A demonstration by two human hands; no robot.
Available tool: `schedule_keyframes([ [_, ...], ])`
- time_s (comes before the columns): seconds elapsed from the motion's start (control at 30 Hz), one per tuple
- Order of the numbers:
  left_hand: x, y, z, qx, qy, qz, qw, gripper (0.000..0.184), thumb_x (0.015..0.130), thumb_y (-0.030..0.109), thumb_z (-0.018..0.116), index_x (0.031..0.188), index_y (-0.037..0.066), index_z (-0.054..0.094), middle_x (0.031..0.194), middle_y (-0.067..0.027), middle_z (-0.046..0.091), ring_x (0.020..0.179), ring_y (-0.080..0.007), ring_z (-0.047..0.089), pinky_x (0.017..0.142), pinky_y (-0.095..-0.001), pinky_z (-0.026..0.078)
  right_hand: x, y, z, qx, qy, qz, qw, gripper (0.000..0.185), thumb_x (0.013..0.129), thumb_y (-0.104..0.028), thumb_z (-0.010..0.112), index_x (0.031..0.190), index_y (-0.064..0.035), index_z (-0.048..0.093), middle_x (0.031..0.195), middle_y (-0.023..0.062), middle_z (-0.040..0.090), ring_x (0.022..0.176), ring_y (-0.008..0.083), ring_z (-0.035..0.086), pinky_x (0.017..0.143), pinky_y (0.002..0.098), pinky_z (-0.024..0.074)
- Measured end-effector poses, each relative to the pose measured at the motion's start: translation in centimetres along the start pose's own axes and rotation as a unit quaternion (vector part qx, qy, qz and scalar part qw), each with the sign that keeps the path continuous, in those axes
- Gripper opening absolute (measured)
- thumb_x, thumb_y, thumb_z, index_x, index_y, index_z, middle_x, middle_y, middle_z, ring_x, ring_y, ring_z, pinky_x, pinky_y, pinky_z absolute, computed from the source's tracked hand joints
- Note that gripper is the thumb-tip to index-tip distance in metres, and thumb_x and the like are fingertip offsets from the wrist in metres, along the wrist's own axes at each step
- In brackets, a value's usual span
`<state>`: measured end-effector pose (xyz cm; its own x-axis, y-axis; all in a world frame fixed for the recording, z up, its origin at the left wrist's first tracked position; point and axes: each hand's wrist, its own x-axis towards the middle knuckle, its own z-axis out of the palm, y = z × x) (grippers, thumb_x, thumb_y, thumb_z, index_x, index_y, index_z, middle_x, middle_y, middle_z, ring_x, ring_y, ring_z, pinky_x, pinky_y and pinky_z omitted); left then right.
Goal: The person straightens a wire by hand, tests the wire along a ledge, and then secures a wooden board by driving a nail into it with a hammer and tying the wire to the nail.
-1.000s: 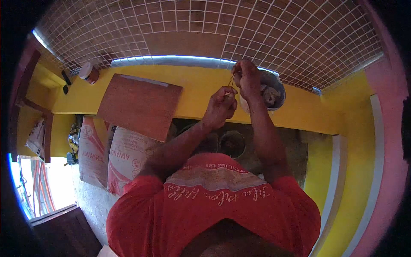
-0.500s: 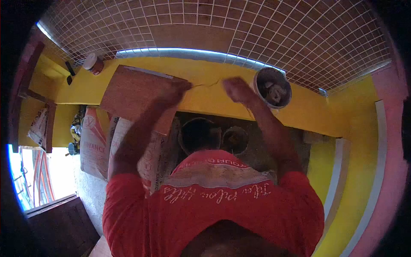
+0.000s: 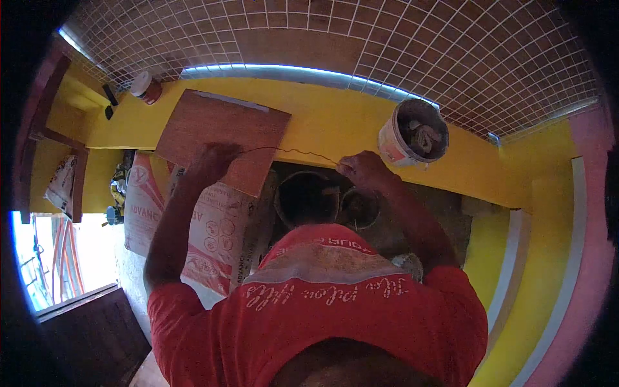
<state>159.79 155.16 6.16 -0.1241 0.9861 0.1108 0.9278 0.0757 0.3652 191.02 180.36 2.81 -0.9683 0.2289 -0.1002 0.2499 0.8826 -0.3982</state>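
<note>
A thin, dark, wavy string runs between my two hands, slightly slack; it could be a wire. My left hand is closed on its left end, over the lower part of a brown board. My right hand pinches the other end at the front edge of the yellow ledge. Just right of that hand stands a white bucket with a crumpled pale cloth inside.
Printed sacks stand below the board on the left. A dark bucket and a smaller container sit under the ledge. A lidded jar stands at the ledge's left end, before white wire mesh.
My left hand has moved left and down, and my right hand down and slightly right. A longer stretch of string now shows between them.
</note>
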Motion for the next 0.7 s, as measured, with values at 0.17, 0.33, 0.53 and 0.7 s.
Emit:
schedule_keyframes([
  [0.17,-6.5,-1.4,4.4,0.139,0.029,0.029,0.989,0.034,0.080,0.001,0.050,0.109,0.010,0.064,0.103,-0.0138,0.066,0.093,-0.0283,0.064,0.081,-0.0421,0.049,1.6,1.8,3.0,-0.048,0.013,0.085,0.995,0.033,0.090,-0.036,0.049,0.088,-0.0065,0.063,0.081,0.0162,0.065,0.075,0.0363,0.063,0.069,0.0489,0.0484],
  [0.33,-12.0,4.9,6.1,-0.083,-0.082,-0.114,0.987,0.028,0.082,0.009,0.053,0.107,0.011,0.064,0.091,-0.0154,0.066,0.082,-0.0334,0.064,0.072,-0.0442,0.051,5.9,3.6,4.0,-0.073,0.020,0.006,0.997,0.030,0.089,-0.034,0.050,0.092,-0.0077,0.063,0.084,0.0173,0.065,0.081,0.0353,0.063,0.069,0.0482,0.0492],
  [0.53,-13.3,1.4,7.4,-0.062,0.132,-0.166,0.975,0.022,0.089,0.015,0.050,0.103,0.006,0.064,0.093,-0.0172,0.065,0.079,-0.0359,0.063,0.070,-0.0424,0.050,12.5,-1.7,2.7,-0.080,0.162,0.034,0.983,0.035,0.087,-0.032,0.055,0.113,-0.0093,0.058,0.106,0.0171,0.062,0.097,0.0323,0.061,0.076,0.0442,0.0507],
  [0.7,-9.5,-7.2,16.0,0.046,0.254,-0.135,0.957,0.025,0.089,0.011,0.049,0.110,0.003,0.061,0.092,-0.0196,0.063,0.091,-0.0341,0.061,0.081,-0.0452,0.046,11.3,-6.5,4.9,0.017,0.243,-0.001,0.970,0.041,0.084,-0.028,0.060,0.119,-0.0067,0.054,0.115,0.0160,0.060,0.103,0.0311,0.059,0.081,0.0417,0.0500],
])
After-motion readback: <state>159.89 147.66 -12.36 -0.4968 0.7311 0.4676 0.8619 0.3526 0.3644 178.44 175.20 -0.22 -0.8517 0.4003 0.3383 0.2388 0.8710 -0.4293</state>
